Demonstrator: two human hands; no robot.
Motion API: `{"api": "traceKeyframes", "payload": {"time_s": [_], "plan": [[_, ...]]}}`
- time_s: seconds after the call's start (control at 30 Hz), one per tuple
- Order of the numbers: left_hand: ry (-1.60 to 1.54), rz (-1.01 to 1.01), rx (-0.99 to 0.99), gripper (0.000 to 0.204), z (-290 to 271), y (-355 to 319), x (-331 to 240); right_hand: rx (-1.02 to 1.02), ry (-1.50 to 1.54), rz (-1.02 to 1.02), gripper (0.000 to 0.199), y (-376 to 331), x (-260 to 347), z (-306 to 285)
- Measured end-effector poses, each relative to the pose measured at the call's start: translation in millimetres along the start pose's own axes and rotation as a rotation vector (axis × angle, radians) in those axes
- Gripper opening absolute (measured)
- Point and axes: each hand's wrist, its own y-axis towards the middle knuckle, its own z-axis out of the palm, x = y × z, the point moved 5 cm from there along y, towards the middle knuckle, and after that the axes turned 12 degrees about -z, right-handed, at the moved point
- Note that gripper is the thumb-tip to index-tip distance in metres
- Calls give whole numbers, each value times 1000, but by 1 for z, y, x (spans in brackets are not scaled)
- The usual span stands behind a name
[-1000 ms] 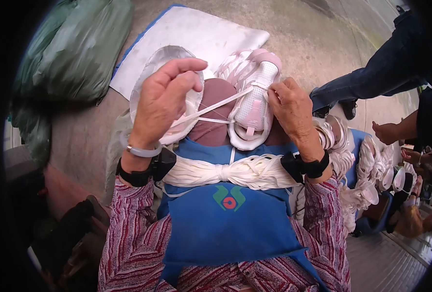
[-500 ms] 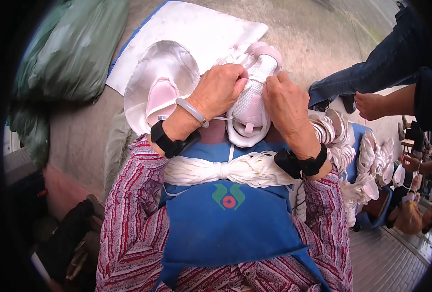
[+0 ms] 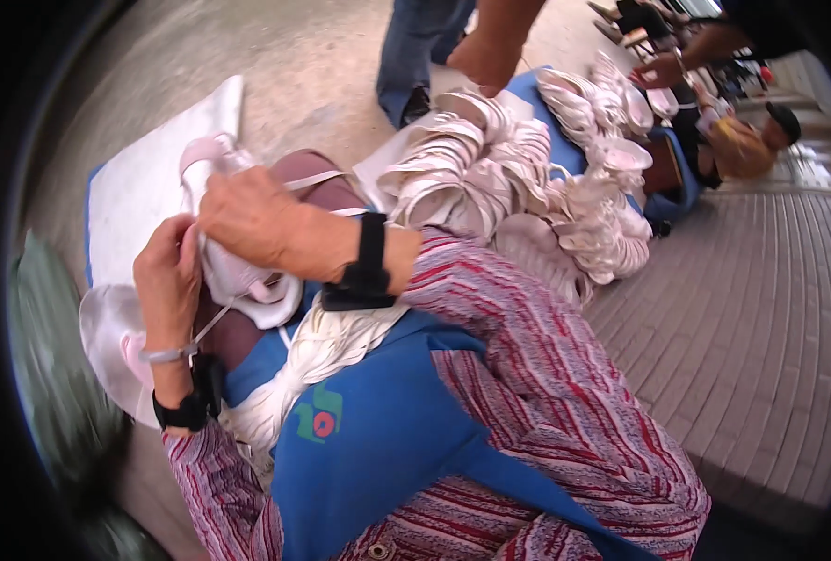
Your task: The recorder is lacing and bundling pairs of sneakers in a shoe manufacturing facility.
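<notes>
A white and pale pink sneaker (image 3: pixel 233 271) rests on my lap, its toe pointing away from me. Over its laced front both hands meet, fingers pinched together. My left hand (image 3: pixel 167 271) is closed on a shoelace along the shoe's left side. My right hand (image 3: pixel 247 215) is closed on the lace from above, covering much of the shoe. One loose white lace (image 3: pixel 317 178) sticks out to the right past my right hand. Exact fingertip contact is hidden. A tied bundle of white laces (image 3: pixel 294 374) lies across my blue apron (image 3: pixel 368 421).
Left of my left hand is a pale shoe upper (image 3: pixel 116 346). Stacked white and pink shoe parts (image 3: pixel 471 168) pile up at my right. Behind them another person's hand (image 3: pixel 485 61) hangs near jeans (image 3: pixel 406 56). A white sheet (image 3: pixel 153 178) covers floor ahead; a green sack (image 3: pixel 55 355) stands left.
The view has swung right, bringing more of the shoe pile and paved floor into sight. My hands, apart on either side of the shoe before, are now close together over it.
</notes>
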Motion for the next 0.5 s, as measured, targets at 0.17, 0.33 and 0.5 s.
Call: {"api": "traceKeyframes", "payload": {"time_s": [0.17,0.33,0.5], "plan": [[-16,17,85,15,8,2,-11,75,43,110,16,0,6,2],[36,-40,67,16,12,0,-10,68,46,94,17,-3,0,7],[102,-3,78,17,5,-1,1,-54,84,-22,15,4,4,-8]]}}
